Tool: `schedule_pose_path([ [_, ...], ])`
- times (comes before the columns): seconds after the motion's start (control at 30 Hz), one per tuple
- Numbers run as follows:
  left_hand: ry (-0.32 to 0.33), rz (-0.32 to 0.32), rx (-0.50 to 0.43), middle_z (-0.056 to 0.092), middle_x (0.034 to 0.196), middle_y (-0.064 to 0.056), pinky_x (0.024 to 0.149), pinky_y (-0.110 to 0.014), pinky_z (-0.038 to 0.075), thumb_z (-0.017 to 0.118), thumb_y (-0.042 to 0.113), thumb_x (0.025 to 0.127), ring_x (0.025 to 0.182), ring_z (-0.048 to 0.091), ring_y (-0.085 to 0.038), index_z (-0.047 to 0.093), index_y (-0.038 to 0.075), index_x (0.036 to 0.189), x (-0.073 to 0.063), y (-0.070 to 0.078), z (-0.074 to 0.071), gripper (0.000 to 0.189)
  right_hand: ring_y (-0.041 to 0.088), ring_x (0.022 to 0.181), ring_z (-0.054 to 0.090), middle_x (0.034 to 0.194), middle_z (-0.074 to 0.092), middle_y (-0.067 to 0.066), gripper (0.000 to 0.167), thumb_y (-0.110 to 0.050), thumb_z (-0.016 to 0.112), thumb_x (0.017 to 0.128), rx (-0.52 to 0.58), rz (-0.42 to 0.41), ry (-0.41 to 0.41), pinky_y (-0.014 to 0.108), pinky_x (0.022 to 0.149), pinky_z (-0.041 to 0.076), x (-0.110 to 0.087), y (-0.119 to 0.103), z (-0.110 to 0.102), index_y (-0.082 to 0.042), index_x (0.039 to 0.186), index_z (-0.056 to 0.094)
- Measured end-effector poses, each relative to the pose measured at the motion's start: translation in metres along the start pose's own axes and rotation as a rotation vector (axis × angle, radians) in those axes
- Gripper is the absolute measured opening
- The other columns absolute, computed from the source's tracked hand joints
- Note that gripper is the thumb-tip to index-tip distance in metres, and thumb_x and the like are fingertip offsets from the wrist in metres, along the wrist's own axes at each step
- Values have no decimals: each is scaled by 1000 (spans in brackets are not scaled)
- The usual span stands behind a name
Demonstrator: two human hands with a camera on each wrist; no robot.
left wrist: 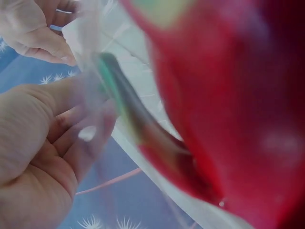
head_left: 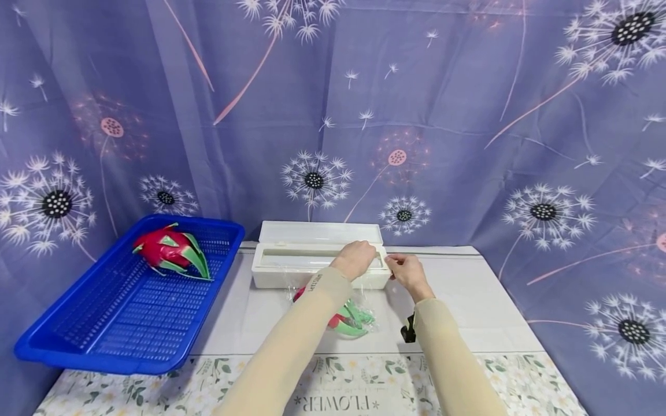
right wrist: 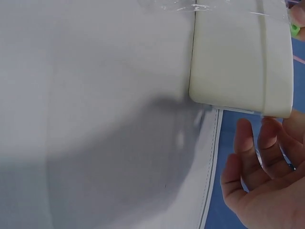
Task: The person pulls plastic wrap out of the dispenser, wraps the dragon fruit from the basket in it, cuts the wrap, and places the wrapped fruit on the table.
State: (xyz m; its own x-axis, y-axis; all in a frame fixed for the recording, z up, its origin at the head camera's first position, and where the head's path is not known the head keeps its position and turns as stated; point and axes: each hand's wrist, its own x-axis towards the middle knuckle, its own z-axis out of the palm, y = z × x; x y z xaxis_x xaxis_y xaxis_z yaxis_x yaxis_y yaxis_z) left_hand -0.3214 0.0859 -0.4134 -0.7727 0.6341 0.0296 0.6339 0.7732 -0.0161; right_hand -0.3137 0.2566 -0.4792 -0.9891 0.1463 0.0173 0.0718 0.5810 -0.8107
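A white cling film dispenser (head_left: 267, 279) stands at the back of the table, lid raised, with a white roll (head_left: 291, 261) inside. Clear film stretches from it over a red dragon fruit with green leaves (head_left: 351, 330), partly hidden by my left sleeve. My left hand (head_left: 356, 259) is over the dispenser's right part, fingers curled, pinching at its front edge. In the right wrist view a small green piece (right wrist: 295, 30) shows at those fingers. My right hand (head_left: 409, 273) grips the dispenser's right end, its thumb and index finger at the corner and the other fingers loosely bent.
A blue plastic basket (head_left: 130, 365) at the left holds another dragon fruit (head_left: 165, 248). Beside my right sleeve is a small black object (head_left: 408, 330). A flowered cloth (head_left: 359, 384) covers the table's near side, and a blue dandelion curtain (head_left: 364, 86) hangs close behind the dispenser.
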Motion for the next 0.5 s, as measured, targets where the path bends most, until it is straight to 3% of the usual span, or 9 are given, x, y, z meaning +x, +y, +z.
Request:
schedule_pose_path([
  [0.3, 0, -10, 17, 70, 98, -5, 81, -28, 53, 56, 5, 97, 90, 67, -18, 73, 9, 100, 0, -2, 1, 18, 40, 78, 66, 91, 70, 15, 32, -20, 59, 98, 9, 12, -4, 23, 54, 48, 0, 1, -2, 4, 120, 66],
  [0.5, -24, -40, 16, 70, 100, -5, 82, -28, 53, 56, 5, 97, 91, 67, -19, 73, 10, 101, -2, -2, 1, 18, 36, 74, 66, 93, 71, 15, 32, -19, 60, 98, 33, 9, -4, 21, 54, 48, -1, 1, 0, 4, 118, 67],
])
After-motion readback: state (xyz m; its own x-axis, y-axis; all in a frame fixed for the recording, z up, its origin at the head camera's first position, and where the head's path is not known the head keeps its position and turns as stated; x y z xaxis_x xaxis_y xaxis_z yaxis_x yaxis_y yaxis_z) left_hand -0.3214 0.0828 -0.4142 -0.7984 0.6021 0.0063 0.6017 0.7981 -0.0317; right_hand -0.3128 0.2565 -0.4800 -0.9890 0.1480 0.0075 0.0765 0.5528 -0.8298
